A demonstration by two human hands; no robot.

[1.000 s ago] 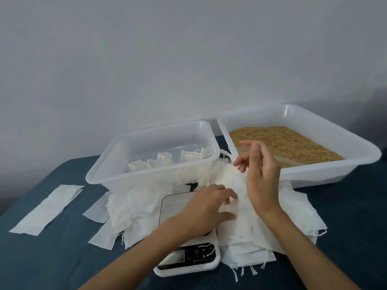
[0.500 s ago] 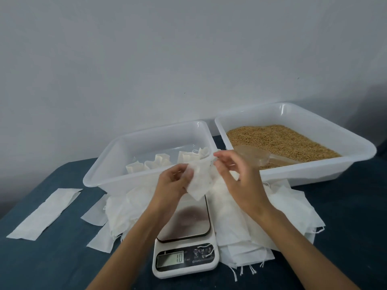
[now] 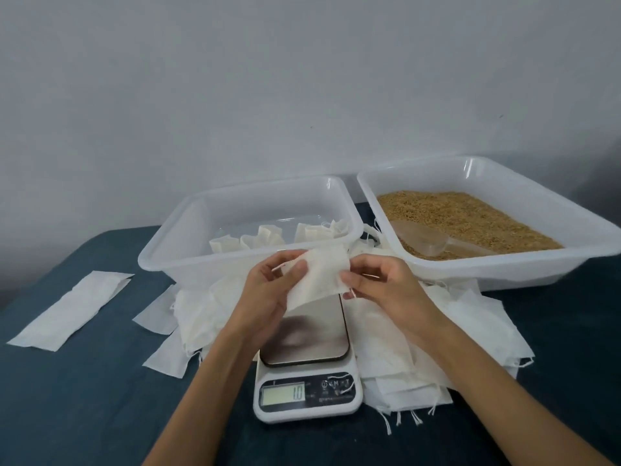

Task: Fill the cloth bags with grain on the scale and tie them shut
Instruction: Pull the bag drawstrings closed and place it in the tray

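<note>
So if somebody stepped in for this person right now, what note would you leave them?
Left hand and right hand each pinch an end of one empty cloth bag, held above the scale.
Scale platform bare; display seems to read 10.
Grain and clear scoop are in the right tray.
Several filled bags sit in the left tray.
Spare empty bags lie heaped around the scale.
Left: open this bag, fill it on the scale, tie it, then the rest.

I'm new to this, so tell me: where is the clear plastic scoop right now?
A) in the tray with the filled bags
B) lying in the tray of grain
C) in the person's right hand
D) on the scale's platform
B: the scoop lies on the grain in the right-hand tray, untouched by either hand.
</note>
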